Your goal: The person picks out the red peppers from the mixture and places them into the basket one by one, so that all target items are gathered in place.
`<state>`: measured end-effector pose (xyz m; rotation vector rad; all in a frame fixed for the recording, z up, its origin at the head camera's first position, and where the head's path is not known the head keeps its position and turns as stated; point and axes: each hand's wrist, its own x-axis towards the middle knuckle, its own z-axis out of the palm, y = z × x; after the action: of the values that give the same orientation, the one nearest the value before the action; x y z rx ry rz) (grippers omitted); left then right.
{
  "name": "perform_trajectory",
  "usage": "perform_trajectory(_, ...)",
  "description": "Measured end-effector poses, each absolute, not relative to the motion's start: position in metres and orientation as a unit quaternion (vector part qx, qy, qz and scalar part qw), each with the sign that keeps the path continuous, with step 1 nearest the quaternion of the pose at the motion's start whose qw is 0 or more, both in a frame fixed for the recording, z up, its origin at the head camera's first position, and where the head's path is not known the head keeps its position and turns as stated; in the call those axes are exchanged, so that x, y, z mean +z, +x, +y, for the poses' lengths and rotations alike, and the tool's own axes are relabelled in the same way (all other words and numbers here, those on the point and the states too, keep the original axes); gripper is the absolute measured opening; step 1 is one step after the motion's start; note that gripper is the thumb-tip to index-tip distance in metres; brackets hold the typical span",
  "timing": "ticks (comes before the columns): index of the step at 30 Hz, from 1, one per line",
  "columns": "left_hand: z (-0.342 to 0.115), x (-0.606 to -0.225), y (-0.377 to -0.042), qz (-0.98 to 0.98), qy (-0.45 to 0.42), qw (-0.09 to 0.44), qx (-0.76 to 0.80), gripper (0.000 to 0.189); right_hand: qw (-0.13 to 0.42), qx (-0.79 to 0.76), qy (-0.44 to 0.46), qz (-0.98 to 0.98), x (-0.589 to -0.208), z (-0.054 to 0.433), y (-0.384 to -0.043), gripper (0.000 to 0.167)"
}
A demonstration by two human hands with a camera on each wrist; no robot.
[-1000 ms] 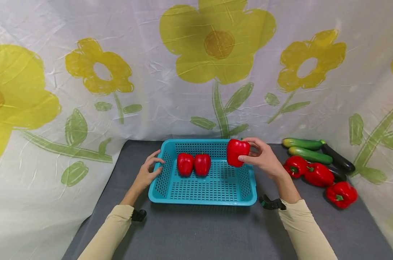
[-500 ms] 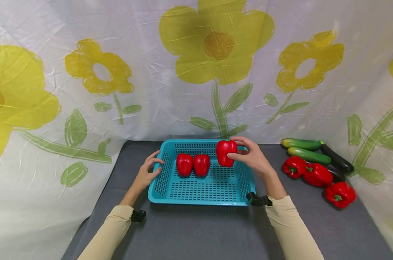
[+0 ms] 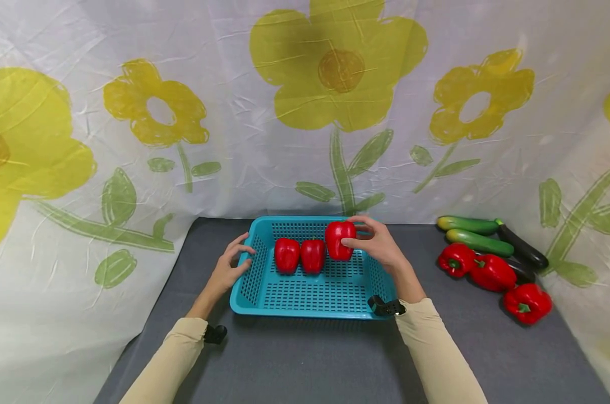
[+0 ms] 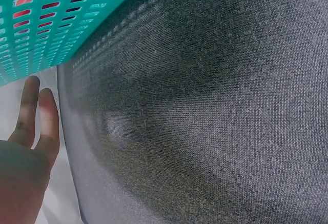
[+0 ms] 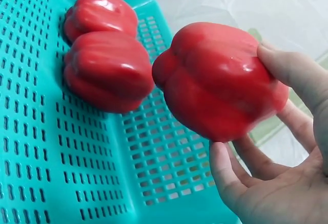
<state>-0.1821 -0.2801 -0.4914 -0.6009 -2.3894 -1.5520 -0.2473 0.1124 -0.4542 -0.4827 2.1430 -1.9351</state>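
Observation:
My right hand [image 3: 377, 243] grips a red bell pepper [image 3: 339, 241] between thumb and fingers, over the turquoise basket [image 3: 315, 313]. In the right wrist view that held pepper [image 5: 220, 80] is tilted on its side, thumb and fingertips pressed on opposite sides. Two more red peppers lie side by side in the basket, a left one [image 3: 287, 256] and a right one [image 3: 313, 257], close beside the held one. My left hand [image 3: 229, 267] is at the basket's left rim with its fingers spread. The left wrist view shows two fingers [image 4: 47, 116] just below the perforated basket wall [image 4: 56, 19].
On the dark grey cloth [image 3: 295, 365] at the right lie two zucchini [image 3: 479, 241], eggplants [image 3: 522, 245] and three red peppers, the nearest one [image 3: 528, 303] apart from the others. A white curtain [image 3: 224, 185] with yellow flowers stands behind the table.
My right hand has carried the pepper leftward over the basket, from its right side to beside the two peppers. The left hand has stayed at the rim.

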Motion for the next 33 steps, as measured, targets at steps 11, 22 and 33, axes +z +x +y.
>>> perform_trajectory(11,-0.283,-0.495,-0.184,-0.814,-0.193,0.107,-0.537,0.019,0.111,-0.653,-0.149,0.734,-0.469,0.105,-0.258,0.056)
perform_trajectory(22,-0.282,-0.495,-0.183,-0.815,-0.191,0.111,-0.536,0.019,0.123,-0.664,-0.099,0.731,-0.478,0.099,-0.265,0.053)
perform_trajectory(33,-0.282,-0.493,-0.181,-0.815,-0.185,0.104,-0.539,0.019,0.146,-0.662,-0.059,0.733,-0.487,0.095,-0.269,0.055)
